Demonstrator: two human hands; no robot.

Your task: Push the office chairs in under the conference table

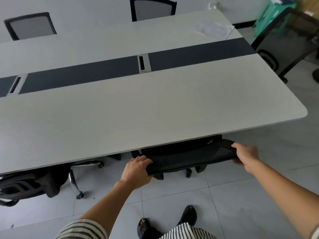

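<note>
A black mesh office chair (189, 156) stands at the near edge of the white conference table (155, 109), its seat hidden beneath the tabletop and only its backrest top and castors showing. My left hand (136, 171) grips the left end of the backrest top. My right hand (245, 155) grips the right end. A second black chair (31, 185) sits at the near left, mostly under the table. Two mesh-backed chairs (31, 25) (152, 9) stand at the far side, and another chair (283, 42) stands angled at the right end.
A dark strip with two metal cable ports (144, 63) runs along the table's middle. A clear plastic sleeve (214, 29) lies at the far right corner. A green plastic stool (274, 14) stands behind the right chair. My feet (188, 216) are on grey floor tiles.
</note>
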